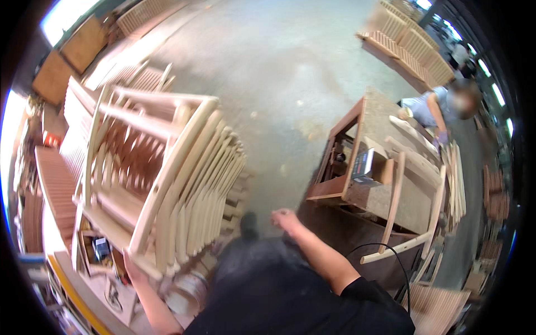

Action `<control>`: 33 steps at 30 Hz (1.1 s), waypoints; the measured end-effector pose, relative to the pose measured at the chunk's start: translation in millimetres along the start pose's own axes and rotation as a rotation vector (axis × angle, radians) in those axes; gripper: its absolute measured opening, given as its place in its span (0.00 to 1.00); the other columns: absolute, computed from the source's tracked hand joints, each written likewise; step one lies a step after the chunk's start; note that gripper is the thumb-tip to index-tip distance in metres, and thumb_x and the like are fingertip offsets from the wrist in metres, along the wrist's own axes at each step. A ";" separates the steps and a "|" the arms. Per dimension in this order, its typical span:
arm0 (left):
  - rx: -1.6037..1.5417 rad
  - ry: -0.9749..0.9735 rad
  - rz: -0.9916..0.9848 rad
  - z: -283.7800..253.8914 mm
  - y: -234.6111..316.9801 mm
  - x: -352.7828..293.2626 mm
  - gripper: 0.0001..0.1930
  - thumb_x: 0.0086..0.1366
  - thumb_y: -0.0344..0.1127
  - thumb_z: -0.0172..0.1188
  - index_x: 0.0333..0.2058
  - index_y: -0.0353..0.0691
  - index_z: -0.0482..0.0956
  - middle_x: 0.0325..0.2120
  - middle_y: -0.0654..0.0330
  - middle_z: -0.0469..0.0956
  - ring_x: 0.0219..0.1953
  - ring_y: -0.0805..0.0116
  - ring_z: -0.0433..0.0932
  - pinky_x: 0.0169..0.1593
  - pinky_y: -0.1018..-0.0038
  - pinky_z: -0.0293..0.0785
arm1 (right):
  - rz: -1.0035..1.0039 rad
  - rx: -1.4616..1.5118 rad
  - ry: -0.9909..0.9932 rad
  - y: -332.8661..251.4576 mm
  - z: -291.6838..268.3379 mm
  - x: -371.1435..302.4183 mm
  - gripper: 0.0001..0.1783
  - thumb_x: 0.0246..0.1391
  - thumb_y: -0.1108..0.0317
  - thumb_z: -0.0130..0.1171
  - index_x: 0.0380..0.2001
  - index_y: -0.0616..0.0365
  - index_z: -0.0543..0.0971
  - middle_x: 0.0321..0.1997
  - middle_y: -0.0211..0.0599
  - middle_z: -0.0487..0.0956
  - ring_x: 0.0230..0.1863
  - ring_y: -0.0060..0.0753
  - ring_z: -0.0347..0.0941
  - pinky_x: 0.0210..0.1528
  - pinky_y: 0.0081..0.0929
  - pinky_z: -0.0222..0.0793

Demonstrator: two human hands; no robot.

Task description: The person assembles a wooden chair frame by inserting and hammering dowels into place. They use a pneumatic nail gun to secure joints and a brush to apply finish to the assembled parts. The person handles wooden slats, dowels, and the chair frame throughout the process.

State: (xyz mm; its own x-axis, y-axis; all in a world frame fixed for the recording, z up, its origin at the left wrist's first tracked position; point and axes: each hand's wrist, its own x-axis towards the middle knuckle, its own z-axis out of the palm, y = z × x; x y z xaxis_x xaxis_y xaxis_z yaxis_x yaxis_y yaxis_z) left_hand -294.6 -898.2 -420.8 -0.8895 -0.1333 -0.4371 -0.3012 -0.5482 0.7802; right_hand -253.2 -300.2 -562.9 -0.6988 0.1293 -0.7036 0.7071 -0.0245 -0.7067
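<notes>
On my left stands a row of pale wooden chair frames point(204, 162), nested closely with their curved legs and rails side by side. My left hand point(133, 268) is at the lower corner of the nearest chair frame point(146, 223), closed on its lower rail; the fingers are partly hidden by the wood. Out in front of my body, my right hand point(286, 219) hangs over the floor with nothing in it. Its fingers are loosely bent and a little blurred.
To the right is a workbench point(377, 120) with a small box point(364, 164) and a wooden frame point(396, 195) on it. A co-worker point(435, 106) leans over its far side. Slatted benches point(410, 47) stand beyond. A white bucket point(187, 293) sits beside my left arm.
</notes>
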 end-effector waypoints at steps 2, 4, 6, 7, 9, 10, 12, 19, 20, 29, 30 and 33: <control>-0.008 -0.039 0.029 -1.7 -3.0 -7.6 0.35 0.75 0.59 0.50 0.68 0.35 0.66 0.63 0.50 0.73 0.63 0.52 0.73 0.67 0.58 0.68 | -0.011 0.011 -0.029 9.2 3.2 7.9 0.17 0.64 0.56 0.63 0.44 0.61 0.83 0.34 0.31 0.83 0.29 0.26 0.75 0.33 0.27 0.72; 0.024 -0.038 0.061 10.8 1.0 -22.4 0.37 0.75 0.58 0.52 0.69 0.34 0.63 0.64 0.48 0.71 0.64 0.49 0.71 0.68 0.55 0.65 | 0.001 -0.042 -0.013 2.4 9.1 6.4 0.23 0.66 0.49 0.60 0.39 0.61 0.85 0.33 0.34 0.85 0.31 0.28 0.78 0.36 0.32 0.76; 0.004 -0.031 0.043 8.0 4.6 -24.5 0.38 0.75 0.58 0.53 0.70 0.33 0.61 0.66 0.47 0.68 0.66 0.47 0.69 0.70 0.53 0.63 | 0.009 -0.068 -0.034 -12.4 7.3 -2.6 0.22 0.67 0.50 0.60 0.40 0.61 0.86 0.32 0.33 0.84 0.31 0.27 0.77 0.35 0.30 0.76; 0.014 -0.029 0.046 11.5 3.5 -17.9 0.38 0.75 0.58 0.53 0.70 0.33 0.61 0.67 0.47 0.68 0.67 0.47 0.68 0.70 0.53 0.63 | 0.007 -0.036 -0.035 -11.1 6.0 -3.1 0.22 0.67 0.50 0.60 0.40 0.61 0.85 0.32 0.32 0.84 0.31 0.26 0.77 0.34 0.29 0.75; 0.062 0.006 0.031 15.5 2.6 -8.7 0.39 0.75 0.58 0.54 0.71 0.33 0.61 0.67 0.46 0.68 0.67 0.46 0.67 0.71 0.53 0.62 | -0.001 -0.001 -0.017 -10.6 6.3 -5.1 0.21 0.67 0.51 0.60 0.40 0.61 0.85 0.32 0.32 0.84 0.31 0.26 0.77 0.34 0.28 0.75; 0.113 0.059 0.019 18.4 -0.5 -2.6 0.39 0.74 0.58 0.54 0.71 0.33 0.60 0.67 0.46 0.68 0.67 0.46 0.67 0.71 0.53 0.62 | -0.011 -0.004 0.004 -10.9 5.3 -5.2 0.22 0.67 0.51 0.59 0.40 0.61 0.85 0.32 0.33 0.84 0.31 0.26 0.77 0.34 0.28 0.75; 0.278 0.238 0.012 22.4 -6.1 5.2 0.39 0.74 0.58 0.54 0.71 0.33 0.60 0.67 0.46 0.67 0.68 0.46 0.66 0.71 0.53 0.62 | -0.026 0.016 0.014 -6.5 2.6 -3.2 0.21 0.67 0.51 0.59 0.40 0.62 0.85 0.32 0.33 0.84 0.30 0.27 0.77 0.34 0.29 0.75; 1.419 0.930 0.357 -5.0 13.2 25.7 0.40 0.74 0.58 0.55 0.72 0.33 0.59 0.68 0.45 0.66 0.69 0.44 0.64 0.73 0.52 0.60 | -0.136 0.087 0.057 21.3 -15.0 -9.9 0.22 0.67 0.51 0.57 0.33 0.61 0.85 0.28 0.33 0.83 0.28 0.31 0.76 0.33 0.32 0.73; 1.539 1.000 0.485 -7.4 22.8 30.6 0.40 0.74 0.59 0.55 0.72 0.33 0.58 0.68 0.45 0.66 0.70 0.44 0.64 0.73 0.52 0.60 | -0.170 0.086 0.075 27.6 -21.8 -12.9 0.23 0.67 0.51 0.56 0.31 0.61 0.85 0.27 0.33 0.83 0.28 0.31 0.76 0.32 0.32 0.72; 1.643 0.036 1.084 297.8 -94.3 9.3 0.53 0.67 0.61 0.63 0.76 0.37 0.46 0.77 0.41 0.45 0.78 0.39 0.43 0.78 0.45 0.43 | -0.152 0.333 0.285 78.3 -107.8 -110.0 0.13 0.59 0.60 0.62 0.29 0.57 0.86 0.24 0.36 0.83 0.29 0.30 0.79 0.34 0.33 0.74; 1.659 -0.156 1.052 325.9 -122.3 3.9 0.53 0.67 0.63 0.63 0.77 0.40 0.45 0.77 0.42 0.45 0.78 0.40 0.43 0.78 0.42 0.43 | -0.165 0.219 0.304 91.1 -120.0 -121.0 0.13 0.58 0.59 0.63 0.35 0.57 0.85 0.30 0.40 0.85 0.34 0.34 0.81 0.39 0.33 0.76; 1.669 -0.483 0.886 391.3 -199.8 -43.4 0.53 0.66 0.58 0.66 0.77 0.39 0.45 0.76 0.41 0.48 0.78 0.39 0.44 0.77 0.44 0.45 | -0.289 0.268 0.809 65.8 -143.7 -223.1 0.16 0.57 0.58 0.64 0.43 0.57 0.83 0.39 0.42 0.85 0.40 0.41 0.82 0.44 0.36 0.77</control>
State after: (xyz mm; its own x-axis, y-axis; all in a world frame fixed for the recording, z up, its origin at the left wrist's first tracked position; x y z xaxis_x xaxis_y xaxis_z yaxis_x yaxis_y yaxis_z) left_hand -330.3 -459.8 -382.6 -0.8646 0.4736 0.1675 0.5002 0.7809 0.3742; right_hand -35.1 -188.2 -441.8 -0.4833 0.8224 -0.3000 0.3957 -0.1004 -0.9129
